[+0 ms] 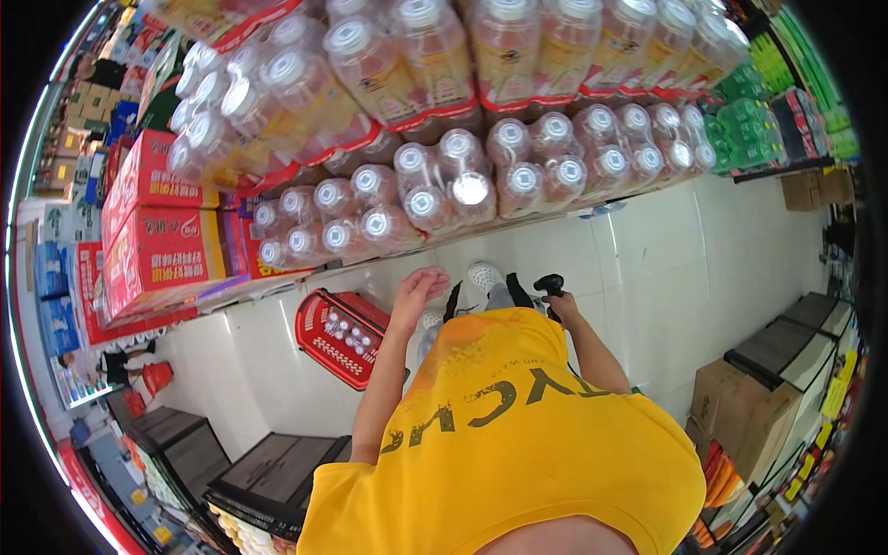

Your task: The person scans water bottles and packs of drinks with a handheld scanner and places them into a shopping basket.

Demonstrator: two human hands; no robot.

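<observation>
My left hand [422, 286] is held out over the floor, fingers loosely curled, with nothing seen in it. Beside and below it a red plastic shopping basket [310, 320] stands on the floor with several white-capped bottles [350, 334] inside. My right hand [563, 305] is shut around a black handheld device [549, 283] with a rounded head; its exact kind cannot be told. Ahead of both hands, shrink-wrapped packs of white-capped bottles [444, 182] are stacked in tiers. Neither hand touches the packs.
Red printed cartons [166, 243] stand at the left end of the stack, green bottle packs [749, 135] at its right. Behind me are dark display stands [274, 468] and a cardboard box [746, 413]. Another person [118, 364] is far left near a red basket. Pale tiles [645, 250] cover the floor.
</observation>
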